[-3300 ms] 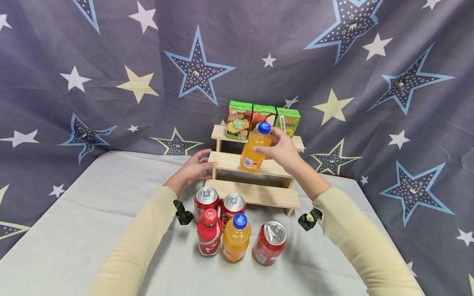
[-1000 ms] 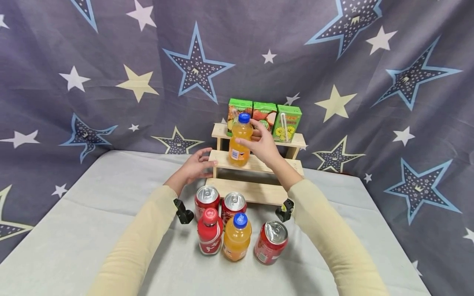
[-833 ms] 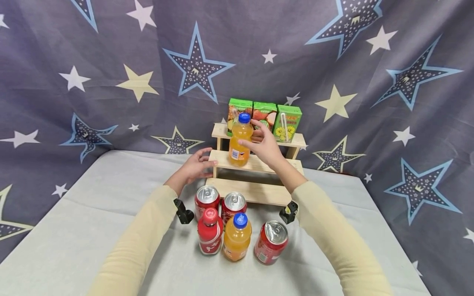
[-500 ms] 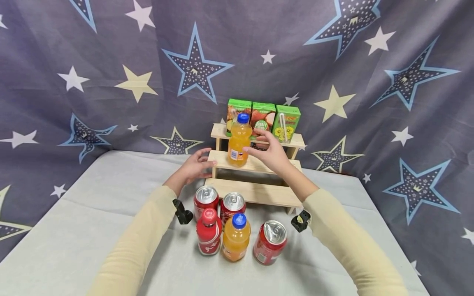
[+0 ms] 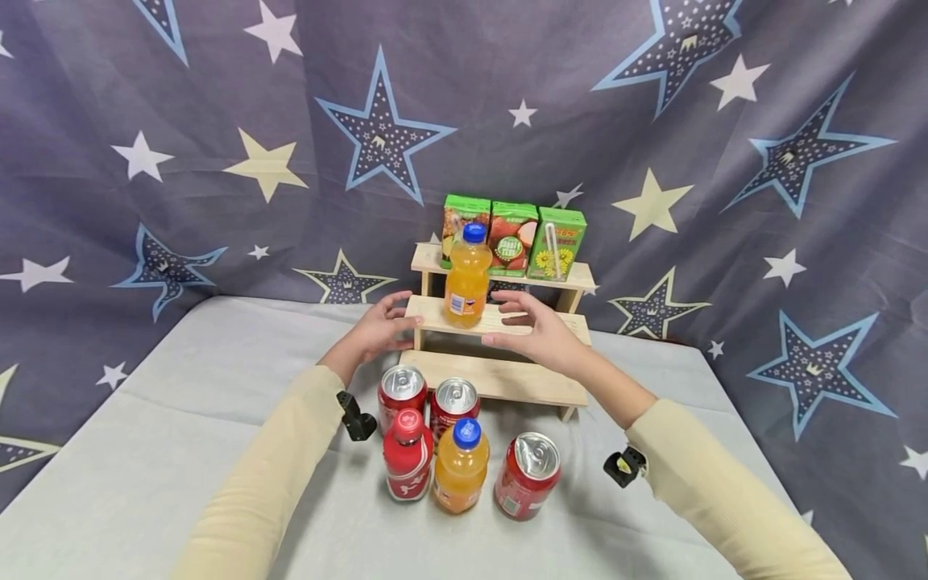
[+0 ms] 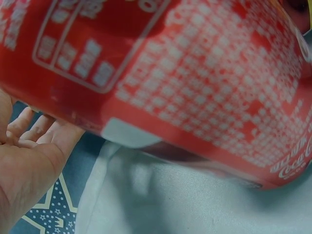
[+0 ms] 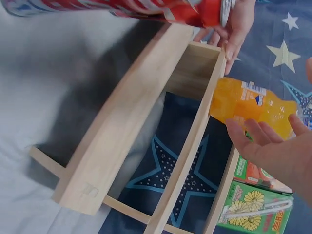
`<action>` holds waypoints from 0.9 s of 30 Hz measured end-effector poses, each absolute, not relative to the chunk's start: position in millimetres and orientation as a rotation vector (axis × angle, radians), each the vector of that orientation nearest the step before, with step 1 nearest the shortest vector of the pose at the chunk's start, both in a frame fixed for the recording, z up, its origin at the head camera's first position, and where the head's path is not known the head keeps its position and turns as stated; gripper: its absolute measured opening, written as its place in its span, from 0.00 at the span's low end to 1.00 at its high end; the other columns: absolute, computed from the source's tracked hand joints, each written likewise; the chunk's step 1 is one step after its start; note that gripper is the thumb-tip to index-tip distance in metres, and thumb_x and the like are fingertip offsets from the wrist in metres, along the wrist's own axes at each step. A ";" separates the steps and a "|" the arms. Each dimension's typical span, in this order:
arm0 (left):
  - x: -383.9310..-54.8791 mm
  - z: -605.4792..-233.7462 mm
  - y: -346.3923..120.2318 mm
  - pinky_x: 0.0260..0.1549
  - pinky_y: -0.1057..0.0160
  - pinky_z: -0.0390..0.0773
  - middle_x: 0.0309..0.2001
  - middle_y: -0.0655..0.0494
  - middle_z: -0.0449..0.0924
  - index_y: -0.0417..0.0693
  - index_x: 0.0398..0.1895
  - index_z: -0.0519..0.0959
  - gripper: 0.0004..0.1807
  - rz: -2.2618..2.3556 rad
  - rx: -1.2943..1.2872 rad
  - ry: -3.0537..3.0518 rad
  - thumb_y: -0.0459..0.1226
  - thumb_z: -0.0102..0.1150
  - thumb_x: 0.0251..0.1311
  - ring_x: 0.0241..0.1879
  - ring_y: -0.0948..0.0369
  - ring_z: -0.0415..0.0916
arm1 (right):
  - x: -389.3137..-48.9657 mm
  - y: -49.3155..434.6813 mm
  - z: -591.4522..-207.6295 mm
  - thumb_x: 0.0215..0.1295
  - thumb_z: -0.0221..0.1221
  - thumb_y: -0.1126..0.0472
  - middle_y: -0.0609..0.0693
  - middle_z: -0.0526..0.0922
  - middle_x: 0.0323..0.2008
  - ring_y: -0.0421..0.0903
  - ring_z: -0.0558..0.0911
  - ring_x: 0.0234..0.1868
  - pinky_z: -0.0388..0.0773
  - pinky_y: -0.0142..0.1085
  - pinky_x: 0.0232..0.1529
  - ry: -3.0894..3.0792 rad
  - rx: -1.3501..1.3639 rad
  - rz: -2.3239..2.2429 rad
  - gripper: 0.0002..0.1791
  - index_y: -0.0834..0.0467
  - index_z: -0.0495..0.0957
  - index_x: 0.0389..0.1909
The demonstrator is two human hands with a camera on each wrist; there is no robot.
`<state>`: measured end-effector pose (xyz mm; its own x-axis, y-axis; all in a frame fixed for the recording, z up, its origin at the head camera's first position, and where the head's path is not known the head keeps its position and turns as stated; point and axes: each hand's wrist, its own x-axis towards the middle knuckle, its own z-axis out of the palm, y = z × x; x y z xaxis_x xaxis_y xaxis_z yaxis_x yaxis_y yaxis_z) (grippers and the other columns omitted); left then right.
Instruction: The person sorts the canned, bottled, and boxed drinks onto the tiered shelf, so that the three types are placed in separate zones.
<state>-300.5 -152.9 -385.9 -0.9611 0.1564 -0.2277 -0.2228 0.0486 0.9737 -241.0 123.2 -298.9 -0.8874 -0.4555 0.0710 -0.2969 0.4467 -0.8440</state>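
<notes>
Purple-grey curtain (image 5: 478,165), printed stars (image 5: 379,138); pale cloth-covered table (image 5: 174,443)

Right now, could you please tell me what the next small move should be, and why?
I would probably lower the right hand to the orange bottle on the table: the hand is open and holds nothing, a matching bottle stands upright on the middle step, and that step shows bare wood to the bottle's right.

A star-patterned cloth (image 5: 471,153) hangs along the far edge of the pale counter (image 5: 145,451), behind three green juice cartons (image 5: 513,240). Farther from that edge, three red cans (image 5: 528,483), a red bottle (image 5: 408,459) and a blue-capped orange bottle (image 5: 461,474) stand upright.
</notes>
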 end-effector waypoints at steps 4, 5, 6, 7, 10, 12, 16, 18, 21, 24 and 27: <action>-300.0 -385.6 -152.8 0.56 0.46 0.75 0.69 0.40 0.55 0.56 0.73 0.48 0.39 1.993 -0.058 2.058 0.34 0.55 0.63 0.63 0.40 0.63 | -231.0 126.6 -302.2 0.53 0.67 0.49 0.54 0.69 0.62 0.53 0.70 0.63 0.71 0.49 0.64 2.484 -0.700 -1.364 0.39 0.51 0.63 0.65; -299.9 -385.6 -152.7 0.56 0.46 0.75 0.69 0.40 0.55 0.56 0.73 0.48 0.39 1.992 -0.055 2.059 0.34 0.55 0.63 0.63 0.40 0.63 | -228.3 127.6 -302.8 0.52 0.67 0.48 0.54 0.69 0.62 0.53 0.70 0.63 0.72 0.48 0.63 2.481 -0.703 -1.342 0.39 0.51 0.63 0.65; -299.8 -385.6 -152.7 0.56 0.46 0.75 0.69 0.40 0.55 0.56 0.73 0.48 0.39 1.992 -0.053 2.059 0.34 0.55 0.63 0.63 0.40 0.63 | -225.8 128.9 -303.6 0.52 0.68 0.48 0.54 0.70 0.62 0.53 0.70 0.63 0.74 0.47 0.61 2.474 -0.712 -1.324 0.39 0.50 0.64 0.65; -299.4 -385.5 -152.6 0.56 0.46 0.75 0.69 0.40 0.55 0.56 0.73 0.48 0.39 1.992 -0.054 2.058 0.34 0.55 0.62 0.62 0.40 0.63 | -223.3 130.0 -304.1 0.51 0.68 0.48 0.54 0.70 0.62 0.52 0.70 0.63 0.75 0.46 0.60 2.467 -0.716 -1.309 0.39 0.50 0.64 0.64; -299.0 -385.3 -152.7 0.56 0.45 0.75 0.68 0.39 0.55 0.56 0.73 0.48 0.39 1.995 -0.051 2.056 0.34 0.56 0.62 0.62 0.40 0.63 | -216.9 133.3 -305.8 0.50 0.69 0.50 0.55 0.70 0.62 0.53 0.70 0.63 0.76 0.48 0.58 2.420 -0.744 -1.298 0.39 0.50 0.65 0.64; -298.9 -385.1 -152.8 0.57 0.45 0.75 0.69 0.39 0.55 0.56 0.73 0.48 0.39 2.001 -0.049 2.054 0.34 0.56 0.62 0.63 0.40 0.63 | -213.5 135.2 -307.2 0.50 0.69 0.51 0.55 0.70 0.62 0.54 0.70 0.63 0.77 0.49 0.58 2.384 -0.783 -1.299 0.39 0.52 0.65 0.64; -299.8 -386.2 -153.4 0.57 0.44 0.74 0.69 0.39 0.54 0.56 0.73 0.47 0.40 2.012 -0.045 2.050 0.34 0.55 0.62 0.63 0.40 0.62 | -207.7 137.3 -310.3 0.50 0.70 0.52 0.56 0.70 0.62 0.58 0.70 0.63 0.77 0.51 0.56 2.329 -0.835 -1.304 0.40 0.56 0.65 0.63; -300.4 -387.2 -153.6 0.58 0.44 0.74 0.69 0.39 0.54 0.56 0.73 0.47 0.40 2.011 -0.043 2.049 0.34 0.55 0.62 0.63 0.40 0.62 | -204.3 137.9 -311.5 0.49 0.70 0.52 0.56 0.70 0.62 0.58 0.70 0.62 0.78 0.52 0.55 2.316 -0.848 -1.301 0.39 0.56 0.66 0.63; -300.4 -388.1 -153.3 0.58 0.44 0.74 0.69 0.39 0.54 0.56 0.74 0.47 0.40 2.005 -0.043 2.051 0.34 0.55 0.62 0.64 0.40 0.62 | -198.3 138.6 -313.3 0.50 0.70 0.53 0.55 0.71 0.61 0.56 0.71 0.61 0.78 0.51 0.55 2.303 -0.867 -1.288 0.38 0.55 0.67 0.62; -300.0 -388.0 -152.5 0.57 0.44 0.74 0.69 0.39 0.54 0.56 0.73 0.47 0.40 2.004 -0.046 2.055 0.34 0.55 0.62 0.63 0.41 0.62 | -193.0 138.1 -315.3 0.51 0.69 0.53 0.55 0.72 0.61 0.54 0.73 0.60 0.78 0.50 0.55 2.292 -0.885 -1.279 0.36 0.55 0.68 0.62; -299.9 -387.1 -151.9 0.57 0.44 0.74 0.69 0.39 0.54 0.56 0.73 0.47 0.40 2.007 -0.047 2.060 0.34 0.55 0.62 0.63 0.41 0.62 | -188.5 136.8 -316.9 0.51 0.69 0.53 0.54 0.73 0.60 0.52 0.74 0.58 0.79 0.48 0.54 2.280 -0.884 -1.269 0.35 0.54 0.69 0.60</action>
<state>-299.9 -151.9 -387.1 -0.9645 0.1599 -0.2103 -0.2061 0.0429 0.9776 -188.5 136.8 -316.9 -0.7276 -0.6854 -0.0275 -0.3380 0.3931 -0.8551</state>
